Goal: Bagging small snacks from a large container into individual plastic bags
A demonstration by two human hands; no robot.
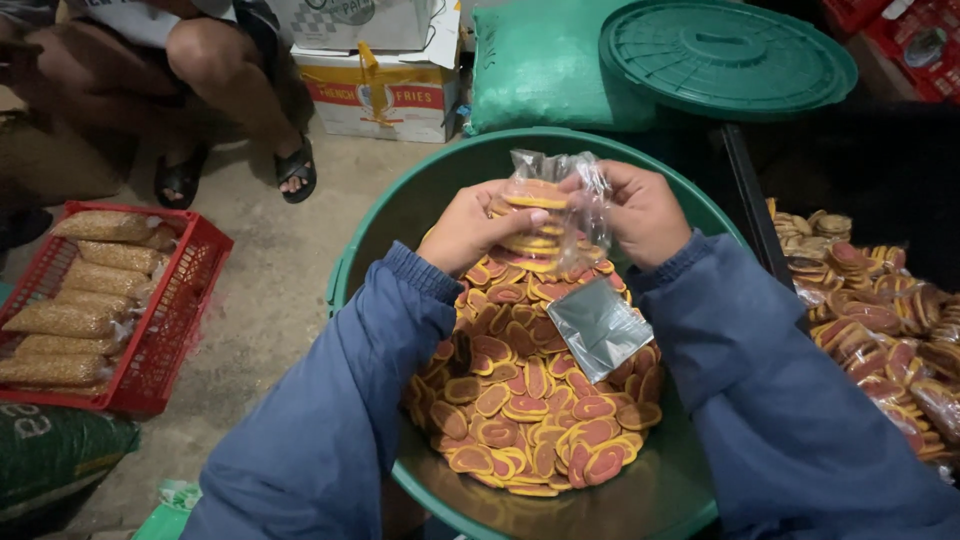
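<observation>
Blue sleeves (330, 440) over biscuit-filled green tub (420, 190)

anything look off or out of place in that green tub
One thing: a loose stack of empty clear bags lies right on top of the biscuits in the green tub, tilted near the right sleeve. Otherwise nothing is spilled; both hands hold a part-filled bag.

Snack-packing workroom, biscuit tub (420, 190), packed crate (190, 290), cartons (385, 95)

Green tub (400, 210) w/ red-orange biscuits (530, 400); red crate (175, 320), blue sleeves (340, 420).
</observation>
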